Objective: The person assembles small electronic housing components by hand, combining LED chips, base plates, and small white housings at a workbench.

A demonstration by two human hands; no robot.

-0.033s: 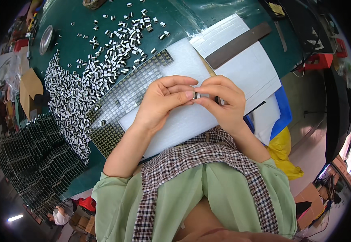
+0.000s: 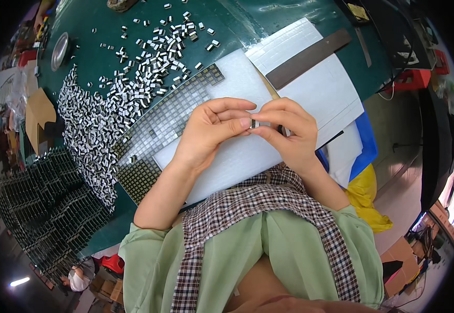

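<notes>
My left hand [image 2: 204,130] and my right hand [image 2: 294,129] meet above a white foam sheet [image 2: 222,156]. Between their fingertips they pinch a small black-and-white component [image 2: 254,124], mostly covered by the fingers. Something small and dark shows inside the curled fingers of the right hand; its kind cannot be made out. Left of the hands, a panel [image 2: 156,122] covered in rows of small squares lies along the sheet's edge. A large pile of similar small components [image 2: 94,122] spreads over the green table beyond it.
Stacks of dark boards [image 2: 49,198] stand at the left, near a cardboard piece [image 2: 39,117] and a round metal dish [image 2: 59,51]. A dark flat bar [image 2: 308,58] rests on white sheets [image 2: 326,94] at the right. A yellow bag [image 2: 365,201] hangs below.
</notes>
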